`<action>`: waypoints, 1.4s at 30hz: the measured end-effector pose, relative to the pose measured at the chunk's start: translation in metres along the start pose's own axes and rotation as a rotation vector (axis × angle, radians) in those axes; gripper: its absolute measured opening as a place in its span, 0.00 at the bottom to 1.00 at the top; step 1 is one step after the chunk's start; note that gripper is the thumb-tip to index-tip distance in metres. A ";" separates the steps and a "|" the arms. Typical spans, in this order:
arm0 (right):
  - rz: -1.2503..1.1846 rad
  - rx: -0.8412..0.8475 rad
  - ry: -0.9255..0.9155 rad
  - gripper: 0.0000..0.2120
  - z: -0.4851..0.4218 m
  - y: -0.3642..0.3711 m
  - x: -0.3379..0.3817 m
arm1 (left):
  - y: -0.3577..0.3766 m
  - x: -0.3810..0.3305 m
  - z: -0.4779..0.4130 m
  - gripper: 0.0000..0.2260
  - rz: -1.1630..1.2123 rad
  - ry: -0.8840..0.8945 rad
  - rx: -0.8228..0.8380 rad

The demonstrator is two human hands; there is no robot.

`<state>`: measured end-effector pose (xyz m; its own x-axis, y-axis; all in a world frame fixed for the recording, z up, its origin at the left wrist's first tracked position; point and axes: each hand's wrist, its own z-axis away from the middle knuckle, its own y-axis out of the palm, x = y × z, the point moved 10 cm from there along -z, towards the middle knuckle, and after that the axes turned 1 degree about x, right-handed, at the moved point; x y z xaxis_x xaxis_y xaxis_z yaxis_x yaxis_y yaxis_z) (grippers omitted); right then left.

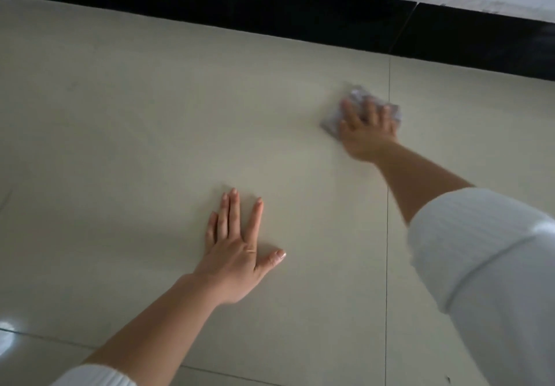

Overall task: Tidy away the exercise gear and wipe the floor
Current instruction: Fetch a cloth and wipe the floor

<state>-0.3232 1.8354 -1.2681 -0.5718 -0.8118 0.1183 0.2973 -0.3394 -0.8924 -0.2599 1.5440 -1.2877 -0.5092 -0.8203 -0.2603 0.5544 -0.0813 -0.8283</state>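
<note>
Wipe step underway. Right hand (368, 133) is flat with fingers spread, pressing the cloth (359, 94) onto the floor (150, 115) far right, near the black skirting (270, 4). Left hand (237, 253) is flat on a near tile, holding nothing. No exercise gear in view; likely stowed, can't confirm.

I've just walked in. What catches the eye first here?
The right hand, upper right, presses flat on a crumpled pale cloth against the beige tiled floor, blurred as if mid-wipe. The left hand lies flat with fingers spread at lower centre. A black skirting band runs along the top.
</note>
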 end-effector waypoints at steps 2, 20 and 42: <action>-0.044 0.022 0.174 0.26 0.016 -0.003 -0.057 | 0.000 -0.001 0.000 0.46 0.010 -0.002 0.020; 0.034 0.102 -0.247 0.23 0.301 0.144 0.062 | -0.010 -0.007 0.003 0.35 0.055 -0.021 0.045; 0.103 0.017 -0.361 0.24 0.316 0.142 0.005 | 0.008 -0.013 0.034 0.34 -0.075 0.015 0.017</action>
<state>-0.0417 1.6330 -1.2566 -0.2327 -0.9563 0.1770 0.3540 -0.2528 -0.9004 -0.2265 1.5349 -1.2736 -0.5598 -0.8029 -0.2052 0.5254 -0.1524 -0.8371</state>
